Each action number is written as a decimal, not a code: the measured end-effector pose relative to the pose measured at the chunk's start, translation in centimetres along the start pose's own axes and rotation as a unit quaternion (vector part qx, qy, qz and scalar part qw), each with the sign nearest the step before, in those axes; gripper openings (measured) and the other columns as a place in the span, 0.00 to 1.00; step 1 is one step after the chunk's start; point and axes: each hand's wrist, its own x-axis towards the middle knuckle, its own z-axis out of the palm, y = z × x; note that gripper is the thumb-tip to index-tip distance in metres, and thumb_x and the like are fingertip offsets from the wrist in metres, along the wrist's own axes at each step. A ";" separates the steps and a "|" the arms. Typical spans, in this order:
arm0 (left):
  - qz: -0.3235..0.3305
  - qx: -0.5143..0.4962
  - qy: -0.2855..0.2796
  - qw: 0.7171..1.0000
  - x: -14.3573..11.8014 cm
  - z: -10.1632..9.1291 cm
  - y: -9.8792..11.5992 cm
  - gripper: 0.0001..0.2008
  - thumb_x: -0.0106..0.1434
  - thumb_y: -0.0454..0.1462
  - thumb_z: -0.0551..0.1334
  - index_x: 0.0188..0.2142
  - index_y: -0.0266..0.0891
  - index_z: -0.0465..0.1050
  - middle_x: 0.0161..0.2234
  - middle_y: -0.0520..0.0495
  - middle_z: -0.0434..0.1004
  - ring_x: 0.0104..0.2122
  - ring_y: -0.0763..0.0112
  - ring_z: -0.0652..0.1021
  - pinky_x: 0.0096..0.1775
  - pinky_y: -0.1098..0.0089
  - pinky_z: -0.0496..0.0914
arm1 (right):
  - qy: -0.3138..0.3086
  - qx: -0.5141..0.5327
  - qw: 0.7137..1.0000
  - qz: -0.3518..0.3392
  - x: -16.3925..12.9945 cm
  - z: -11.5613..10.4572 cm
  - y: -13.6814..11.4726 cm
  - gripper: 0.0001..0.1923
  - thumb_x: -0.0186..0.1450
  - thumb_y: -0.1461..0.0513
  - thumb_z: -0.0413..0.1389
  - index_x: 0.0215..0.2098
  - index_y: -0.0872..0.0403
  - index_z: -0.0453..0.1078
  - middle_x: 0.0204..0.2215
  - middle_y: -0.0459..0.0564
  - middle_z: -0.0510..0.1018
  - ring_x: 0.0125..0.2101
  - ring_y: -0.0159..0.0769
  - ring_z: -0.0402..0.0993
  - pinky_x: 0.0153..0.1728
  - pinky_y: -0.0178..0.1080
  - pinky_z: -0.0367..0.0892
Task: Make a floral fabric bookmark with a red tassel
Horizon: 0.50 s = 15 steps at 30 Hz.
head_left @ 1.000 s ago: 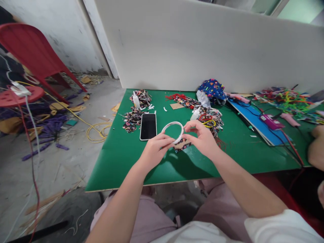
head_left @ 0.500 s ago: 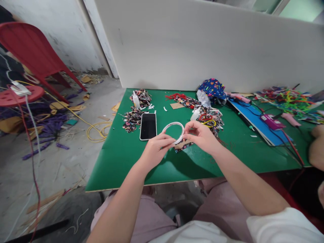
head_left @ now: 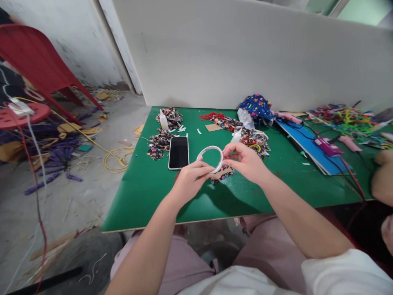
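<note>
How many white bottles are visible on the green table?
2: one bottle by the back-left patterned pile, another bottle just beyond the right hand; more may be hidden.

A white top (head_left: 235,280) with a wide, short right sleeve (head_left: 344,270) is worn with dusty-pink trousers (head_left: 270,248).

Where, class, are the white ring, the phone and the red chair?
White ring (head_left: 219,165): head view, on its band.
Phone (head_left: 179,153): head view, on its dark screen.
Red chair (head_left: 29,57): head view, on its backrest.
</note>
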 end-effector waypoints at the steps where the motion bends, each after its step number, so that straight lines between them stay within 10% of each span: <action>1: -0.001 -0.001 0.000 1.000 0.0 0.0 0.0 0.08 0.61 0.32 0.57 0.35 0.40 0.76 0.33 0.50 0.76 0.33 0.75 0.75 0.53 0.65 0.65 | 0.001 0.000 1.000 0.001 0.0 0.0 0.0 0.09 0.54 0.64 0.60 0.30 0.52 0.65 0.31 0.45 0.69 0.34 0.31 0.70 0.39 0.40 0.69; 15: -0.008 0.002 0.000 1.000 0.3 0.1 0.1 0.08 0.61 0.34 0.58 0.36 0.40 0.77 0.34 0.49 0.77 0.39 0.69 0.76 0.50 0.66 0.67 | -0.016 0.036 0.999 0.021 0.4 -0.4 -0.4 0.08 0.54 0.64 0.60 0.26 0.54 0.63 0.30 0.45 0.70 0.32 0.31 0.70 0.36 0.39 0.70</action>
